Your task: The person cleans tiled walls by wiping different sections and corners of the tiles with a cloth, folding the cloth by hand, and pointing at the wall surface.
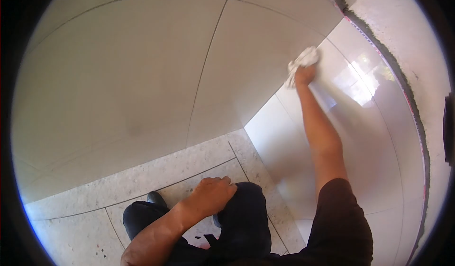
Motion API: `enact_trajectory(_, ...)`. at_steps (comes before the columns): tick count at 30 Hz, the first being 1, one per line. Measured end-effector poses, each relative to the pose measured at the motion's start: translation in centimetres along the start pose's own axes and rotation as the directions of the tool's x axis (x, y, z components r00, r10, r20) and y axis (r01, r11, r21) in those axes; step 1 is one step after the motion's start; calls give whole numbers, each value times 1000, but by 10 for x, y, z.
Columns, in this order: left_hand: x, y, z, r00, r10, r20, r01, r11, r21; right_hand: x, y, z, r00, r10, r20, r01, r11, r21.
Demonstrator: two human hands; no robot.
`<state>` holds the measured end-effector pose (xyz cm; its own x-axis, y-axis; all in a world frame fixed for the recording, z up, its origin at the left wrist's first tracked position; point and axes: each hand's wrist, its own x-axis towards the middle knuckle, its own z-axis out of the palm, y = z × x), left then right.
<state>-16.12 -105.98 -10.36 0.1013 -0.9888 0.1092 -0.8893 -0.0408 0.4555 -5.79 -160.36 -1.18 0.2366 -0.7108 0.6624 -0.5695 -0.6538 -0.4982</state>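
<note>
A crumpled white cloth (303,63) is pressed against the tiled wall by the corner where two walls meet. My right hand (305,74) holds it, with the arm stretched out forward and to the right. My left hand (215,194) rests at my knee, its fingers curled; whether anything is inside them is hidden. Glossy light tiles (350,138) cover the right wall, and matte beige tiles (132,72) with dark joints cover the other wall.
My bent knees in dark trousers (244,218) are below, over a speckled tiled floor (80,233). A rough grey edge (403,76) borders the right wall's tiles, with bare wall (403,24) beyond it. A dark object (448,128) shows at the far right.
</note>
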Motion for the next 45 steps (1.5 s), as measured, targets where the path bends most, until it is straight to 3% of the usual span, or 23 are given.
enact_trajectory(2, 3, -7, 3, 999, -30, 17, 29, 998, 55, -17, 5, -6, 989, 24, 145, -22, 1000, -18)
enact_trajectory(5, 2, -10, -1, 995, -93, 33, 89, 990, 107, 27, 5, -24, 989, -149, 11, 148, 987, 69)
enact_trajectory(6, 1, -11, -2, 993, -118, 30, 114, 986, 119, 44, -18, -52, 994, -109, -6, 109, 988, 107)
enact_trajectory(7, 0, -11, -3, 992, -117, 39, 112, 987, 112, 61, -35, -75, 974, -197, -111, 211, 968, 139)
enact_trajectory(8, -2, -12, -4, 994, -111, 18, 108, 988, 110, 85, -46, -94, 911, -353, -213, 368, 929, 34)
enact_trajectory(10, -6, -10, -1, 994, -105, 9, 104, 989, 104, 109, -76, -141, 915, -363, -177, 342, 929, -139)
enact_trajectory(11, -7, -9, 1, 994, -105, 32, 101, 989, 107, 108, -79, -147, 917, -360, -170, 340, 930, -138)
enact_trajectory(13, -7, -12, 0, 993, -112, 37, 107, 987, 120, 118, -86, -147, 958, -235, -166, 197, 956, -218)
enact_trajectory(14, -8, -10, 2, 993, -106, 57, 98, 987, 125, 111, -87, -134, 956, -243, -167, 206, 956, -211)
enact_trajectory(17, -5, -8, 8, 993, -99, 68, 90, 987, 130, 92, -75, -82, 970, -170, -173, 170, 985, -14)
enact_trajectory(19, -2, -6, 8, 993, -104, 64, 95, 987, 126, 43, -100, -61, 965, 105, -242, -55, 977, 204)
enact_trajectory(23, -2, -1, 11, 991, -104, 82, 94, 989, 115, -19, -156, -69, 982, 84, -171, -15, 928, 371)
enact_trajectory(26, 1, -5, 15, 990, -101, 103, 88, 988, 124, -62, -195, -72, 837, -332, -435, 482, 824, 299)
enact_trajectory(27, 4, -5, 17, 986, -103, 132, 86, 988, 131, -84, -219, -80, 800, -421, -428, 573, 747, 336)
enact_trajectory(29, 7, -14, 19, 983, -100, 157, 82, 990, 116, -120, -255, -75, 626, -540, -563, 749, 618, 241)
enact_trajectory(31, 9, -17, 19, 978, -98, 181, 82, 992, 94, -160, -283, -85, 477, -675, -562, 875, 425, 233)
enact_trajectory(33, 11, -18, 17, 961, -188, 201, 159, 975, 154, -167, -289, -94, 482, -698, -530, 876, 400, 269)
enact_trajectory(35, 8, -17, 17, 966, -184, 180, 157, 975, 158, -158, -281, -91, 494, -726, -478, 869, 395, 298)
enact_trajectory(37, -1, -14, 13, 971, -181, 154, 157, 975, 154, -114, -256, -68, 465, -661, -589, 867, 474, 153)
enact_trajectory(40, -12, -3, 4, 984, -144, 103, 129, 982, 138, -60, -205, -66, 632, -483, -606, 716, 663, 218)
enact_trajectory(42, -17, 0, 2, 981, -123, 150, 103, 986, 133, -13, -157, -48, 742, -303, -598, 526, 816, 240)
enact_trajectory(44, -19, -1, 5, 977, -123, 177, 102, 987, 122, 11, -126, -51, 886, -99, -452, 316, 844, 434)
enact_trajectory(45, -18, -3, 5, 972, -127, 196, 104, 987, 124, -8, -137, -70, 968, 179, -173, 14, 654, 756)
